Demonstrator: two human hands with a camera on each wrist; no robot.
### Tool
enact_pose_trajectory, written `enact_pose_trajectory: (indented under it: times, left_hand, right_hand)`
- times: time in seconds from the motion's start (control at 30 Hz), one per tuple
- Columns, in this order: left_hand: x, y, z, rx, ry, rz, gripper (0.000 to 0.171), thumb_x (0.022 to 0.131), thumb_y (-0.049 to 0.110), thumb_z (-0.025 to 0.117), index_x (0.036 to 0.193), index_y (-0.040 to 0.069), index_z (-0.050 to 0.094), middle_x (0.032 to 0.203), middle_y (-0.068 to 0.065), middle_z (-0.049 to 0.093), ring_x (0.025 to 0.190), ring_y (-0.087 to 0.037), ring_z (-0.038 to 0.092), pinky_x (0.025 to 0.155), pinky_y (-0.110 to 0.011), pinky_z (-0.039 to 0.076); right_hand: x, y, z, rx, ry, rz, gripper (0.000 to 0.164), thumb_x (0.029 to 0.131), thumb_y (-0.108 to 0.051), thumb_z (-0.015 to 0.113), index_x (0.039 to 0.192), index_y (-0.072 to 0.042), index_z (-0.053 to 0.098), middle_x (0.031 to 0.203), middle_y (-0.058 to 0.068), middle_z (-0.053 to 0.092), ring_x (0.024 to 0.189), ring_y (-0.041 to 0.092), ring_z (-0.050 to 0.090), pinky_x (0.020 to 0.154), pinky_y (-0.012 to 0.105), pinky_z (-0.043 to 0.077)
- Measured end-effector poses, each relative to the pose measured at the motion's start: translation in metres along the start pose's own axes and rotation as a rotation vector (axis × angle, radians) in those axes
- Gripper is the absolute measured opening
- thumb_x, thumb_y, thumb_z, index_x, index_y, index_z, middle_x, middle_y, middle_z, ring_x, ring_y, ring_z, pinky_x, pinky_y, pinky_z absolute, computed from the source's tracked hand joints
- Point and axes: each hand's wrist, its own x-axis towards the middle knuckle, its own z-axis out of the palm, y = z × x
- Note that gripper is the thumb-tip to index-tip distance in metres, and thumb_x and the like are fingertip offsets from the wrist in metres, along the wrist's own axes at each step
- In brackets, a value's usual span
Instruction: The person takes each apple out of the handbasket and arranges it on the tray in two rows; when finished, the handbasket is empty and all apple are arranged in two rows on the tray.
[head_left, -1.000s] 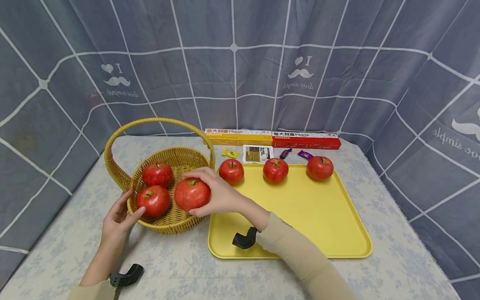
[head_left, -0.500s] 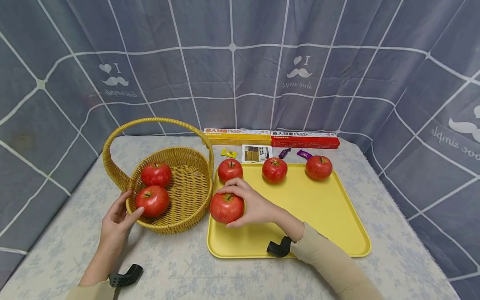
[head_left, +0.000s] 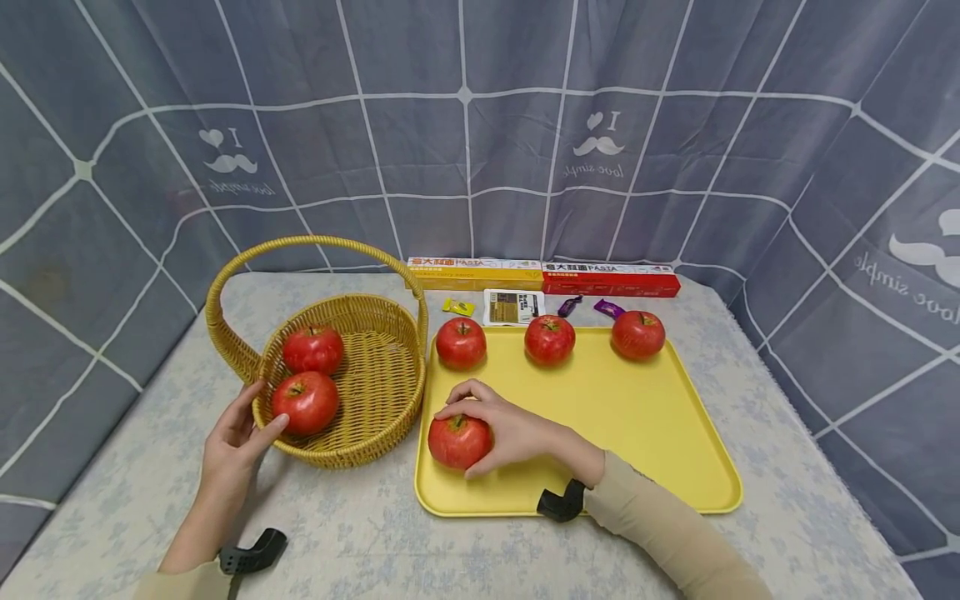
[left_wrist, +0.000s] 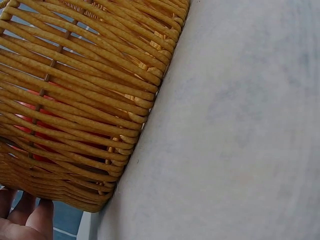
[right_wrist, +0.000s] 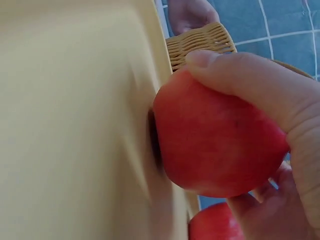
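— Left side?
— We see the left hand (head_left: pixel 234 450) pinching the rim of the basket (head_left: pixel 352 454); two apples (head_left: pixel 305 403) inside.
— And right?
— The right hand (head_left: pixel 512 429): we find an apple (head_left: pixel 459 444) between curled fingers and thumb, at the near left corner of the tray (head_left: pixel 615 442), contact unclear.

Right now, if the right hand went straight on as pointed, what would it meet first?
With the round red apple in its grip, the right hand would probably meet the raised left rim of the yellow rectangular tray; if it clears that, the golden woven basket beyond. Height is unclear.
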Motion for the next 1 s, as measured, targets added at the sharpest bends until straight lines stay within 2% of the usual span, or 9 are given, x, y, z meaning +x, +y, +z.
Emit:
enact_pose_trajectory:
  times: [0.2,0.37,0.5,0.6,0.7,0.8,0.87,1.0]
  left_hand:
    - [0.001,0.0,-0.001,-0.002,0.0,-0.003,0.064,0.088,0.0,0.063,0.145,0.008,0.036,0.155,-0.003,0.018,0.14,-0.013,0.018,0.1,-0.009,0.03]
    - [0.001,0.0,-0.001,-0.005,0.002,-0.007,0.064,0.088,0.0,0.063,0.145,0.009,0.036,0.155,-0.003,0.018,0.14,-0.013,0.018,0.099,-0.01,0.03]
    - [0.001,0.0,-0.001,0.003,0.001,-0.014,0.065,0.088,0.001,0.064,0.145,0.009,0.035,0.155,-0.003,0.018,0.14,-0.013,0.018,0.099,-0.009,0.031]
    - [0.001,0.0,-0.001,0.004,0.004,-0.019,0.065,0.088,0.001,0.064,0.146,0.009,0.035,0.155,-0.003,0.018,0.14,-0.013,0.019,0.099,-0.009,0.031]
    - [0.002,0.0,-0.001,0.004,0.003,-0.021,0.066,0.088,0.002,0.064,0.146,0.009,0.034,0.155,-0.003,0.018,0.14,-0.013,0.018,0.1,-0.01,0.03]
    - [0.002,0.001,-0.001,0.011,-0.001,-0.025,0.066,0.088,0.003,0.064,0.146,0.009,0.034,0.156,-0.002,0.017,0.141,-0.013,0.017,0.1,-0.01,0.029]
    - [0.002,0.001,-0.001,0.018,-0.002,-0.03,0.066,0.088,0.004,0.064,0.146,0.01,0.033,0.156,-0.002,0.016,0.141,-0.013,0.017,0.1,-0.01,0.029]
    - [0.002,0.001,0.0,0.044,-0.001,-0.037,0.066,0.089,0.006,0.064,0.146,0.012,0.034,0.156,-0.002,0.016,0.141,-0.014,0.016,0.101,-0.011,0.028]
  right_hand:
    - [0.002,0.001,0.001,0.032,-0.066,0.001,0.077,0.068,-0.024,0.085,0.133,-0.027,0.044,0.136,-0.005,0.026,0.124,0.012,0.034,0.1,0.029,0.04]
    - [0.005,0.001,0.001,0.066,-0.122,-0.05,0.076,0.076,-0.027,0.08,0.137,-0.021,0.035,0.136,-0.003,0.028,0.122,0.011,0.037,0.101,0.029,0.039]
    - [0.008,-0.002,-0.003,0.08,-0.167,-0.027,0.082,0.078,-0.03,0.077,0.142,-0.017,0.027,0.14,0.0,0.029,0.124,0.01,0.037,0.102,0.026,0.037]
    - [0.014,-0.01,-0.014,0.114,-0.179,-0.021,0.085,0.08,-0.027,0.076,0.145,-0.011,0.024,0.144,0.008,0.032,0.13,0.015,0.036,0.107,0.028,0.032]
    - [0.026,-0.023,-0.029,0.158,-0.155,-0.042,0.078,0.083,-0.021,0.072,0.144,-0.006,0.026,0.144,0.014,0.035,0.132,0.023,0.036,0.109,0.032,0.029]
    - [0.043,-0.039,-0.042,0.194,-0.097,-0.08,0.07,0.085,-0.016,0.069,0.143,-0.005,0.03,0.142,0.013,0.038,0.128,0.024,0.041,0.107,0.036,0.033]
    - [0.056,-0.051,-0.049,0.21,-0.053,-0.105,0.067,0.086,-0.014,0.068,0.142,-0.005,0.032,0.141,0.01,0.04,0.125,0.02,0.044,0.105,0.038,0.036]
    - [0.083,-0.073,-0.053,0.272,-0.002,-0.135,0.063,0.087,-0.009,0.066,0.141,-0.005,0.034,0.139,0.009,0.042,0.12,0.013,0.048,0.102,0.034,0.04]
